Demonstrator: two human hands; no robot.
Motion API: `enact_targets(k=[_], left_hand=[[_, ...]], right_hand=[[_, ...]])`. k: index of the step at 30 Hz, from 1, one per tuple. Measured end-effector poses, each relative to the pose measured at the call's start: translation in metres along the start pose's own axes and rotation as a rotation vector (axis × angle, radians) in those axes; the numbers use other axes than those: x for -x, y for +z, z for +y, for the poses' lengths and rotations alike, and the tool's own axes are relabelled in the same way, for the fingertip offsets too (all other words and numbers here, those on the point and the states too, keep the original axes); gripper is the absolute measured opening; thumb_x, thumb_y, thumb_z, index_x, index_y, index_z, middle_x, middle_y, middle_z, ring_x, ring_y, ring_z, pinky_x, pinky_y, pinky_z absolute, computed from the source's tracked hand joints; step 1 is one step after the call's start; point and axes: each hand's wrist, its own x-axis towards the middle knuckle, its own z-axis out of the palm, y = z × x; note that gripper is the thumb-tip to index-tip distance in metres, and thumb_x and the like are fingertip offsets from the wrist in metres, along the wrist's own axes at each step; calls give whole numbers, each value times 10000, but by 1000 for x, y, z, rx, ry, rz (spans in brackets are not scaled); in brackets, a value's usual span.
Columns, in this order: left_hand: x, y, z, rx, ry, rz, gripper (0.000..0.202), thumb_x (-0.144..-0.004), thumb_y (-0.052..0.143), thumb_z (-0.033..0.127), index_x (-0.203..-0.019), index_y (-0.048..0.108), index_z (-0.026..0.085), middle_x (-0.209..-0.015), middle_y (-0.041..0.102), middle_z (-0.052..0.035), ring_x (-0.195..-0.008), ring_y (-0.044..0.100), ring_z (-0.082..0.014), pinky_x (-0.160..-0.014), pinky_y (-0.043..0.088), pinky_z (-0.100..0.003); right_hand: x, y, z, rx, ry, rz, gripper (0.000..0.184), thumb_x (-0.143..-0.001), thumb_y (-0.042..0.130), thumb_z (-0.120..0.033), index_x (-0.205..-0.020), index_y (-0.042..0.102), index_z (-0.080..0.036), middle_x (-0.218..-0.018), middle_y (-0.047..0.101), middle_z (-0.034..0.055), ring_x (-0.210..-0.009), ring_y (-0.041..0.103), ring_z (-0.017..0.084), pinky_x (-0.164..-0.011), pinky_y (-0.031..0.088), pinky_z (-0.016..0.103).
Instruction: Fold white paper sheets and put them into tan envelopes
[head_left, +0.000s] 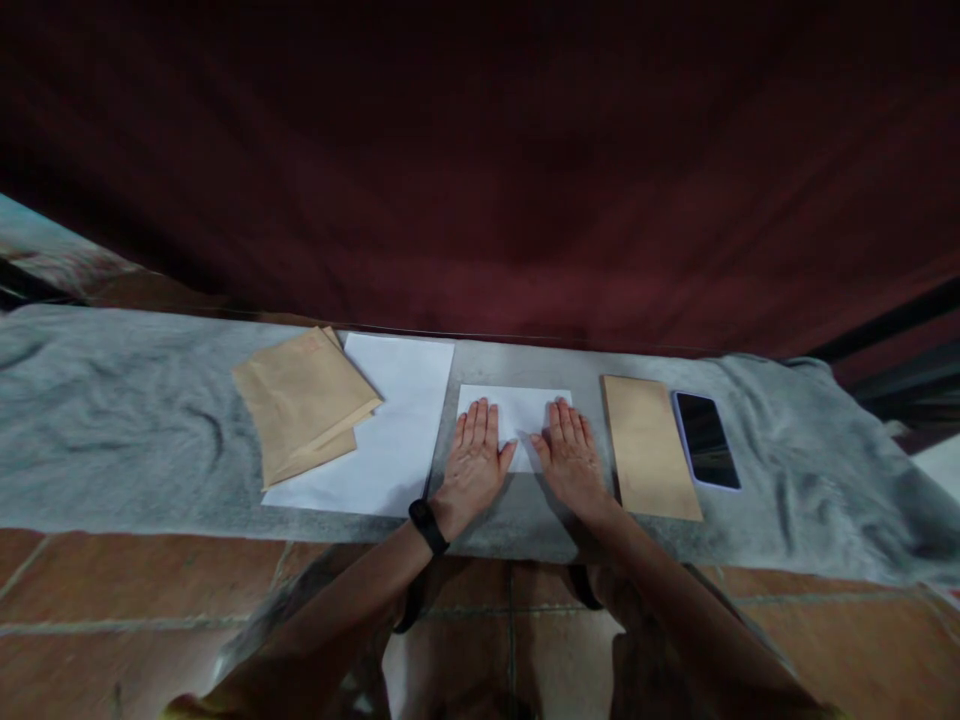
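Observation:
A small white sheet of paper (517, 402), which looks folded, lies flat in front of me on the grey cloth. My left hand (475, 455) rests flat on its left part, fingers stretched out, with a dark band on the wrist. On the right part lies my right hand (571, 455), also flat, its fingers pointing away from me. The two thumbs point toward each other with a strip of paper showing between them. Both palms cover the lower corners of the sheet.
Left of my hands is a stack of large white paper (397, 430) with several brown envelopes (307, 390) overlapping it. To the right lie a brown envelope stack (651, 450) and a phone (707, 440). Grey cloth (150, 420) covers the bench; a dark red curtain (510, 200) hangs behind.

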Motion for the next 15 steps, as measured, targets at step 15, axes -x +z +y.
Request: enact_targets(k=[15], left_hand=[[2,6,-9,28,-67,69,702,-1053,351,449,-1570,259,-18,-1626,293,-288,-1549,231,-361,-1228,319,-564]], right_hand=[[1,5,10,-6,99,52,759,-1068,243,-532,-1600,230,8,-1625,317,278,-1490,354,372,-1200,303,567]])
